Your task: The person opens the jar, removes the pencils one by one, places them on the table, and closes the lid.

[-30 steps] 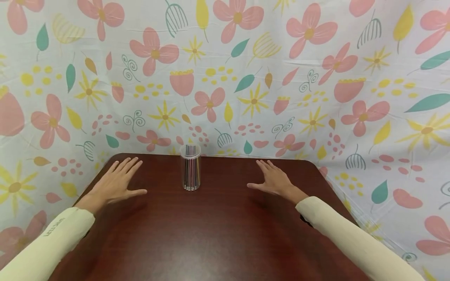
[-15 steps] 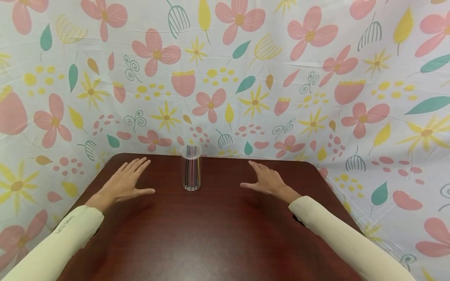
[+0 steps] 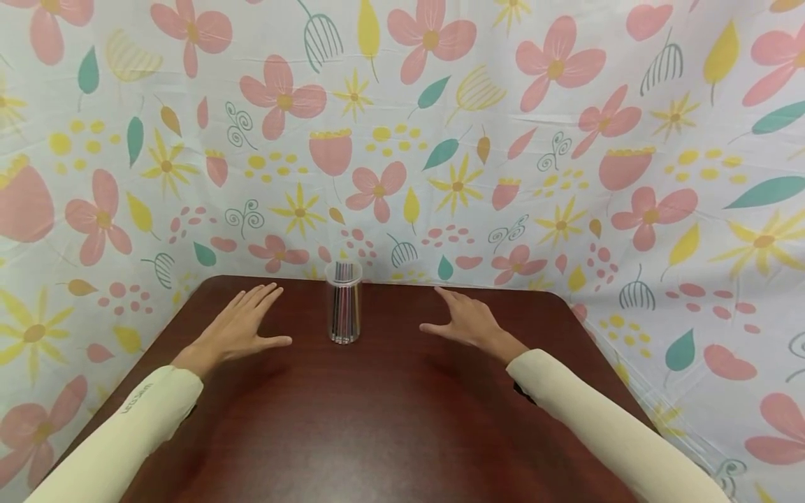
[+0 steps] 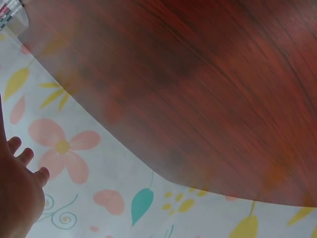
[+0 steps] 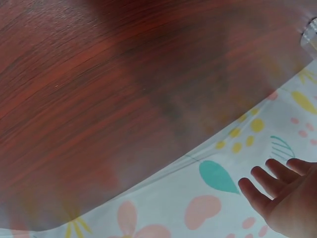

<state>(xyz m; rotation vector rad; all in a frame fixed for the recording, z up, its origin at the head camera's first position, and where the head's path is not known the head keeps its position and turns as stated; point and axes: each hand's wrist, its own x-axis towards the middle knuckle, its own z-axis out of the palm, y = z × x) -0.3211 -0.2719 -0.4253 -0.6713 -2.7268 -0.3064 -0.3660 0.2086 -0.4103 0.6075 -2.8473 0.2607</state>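
A clear cylindrical cup (image 3: 344, 304) stands upright toward the back of the table, packed with thin, straight, pencil-like sticks in dark and pale tones. To its left my left hand (image 3: 242, 325) hovers above the tabletop, fingers straight and thumb spread toward the cup. On the other side my right hand (image 3: 472, 321) is held the same way, thumb pointing inward. Both hands hold nothing and are apart from the cup. In the left wrist view only part of the left hand (image 4: 22, 183) shows; the right wrist view catches the right hand's fingers (image 5: 265, 186) and the cup's edge (image 5: 309, 39).
The dark reddish-brown wooden table (image 3: 352, 426) has rounded back corners and a glossy top. Right behind its far edge hangs a white floral cloth (image 3: 402, 140), which also runs along both sides.
Both hands have moved inward toward the cup, the left one rightward and the right one leftward. The cup stays where it stood on the table; the head view has shifted slightly.
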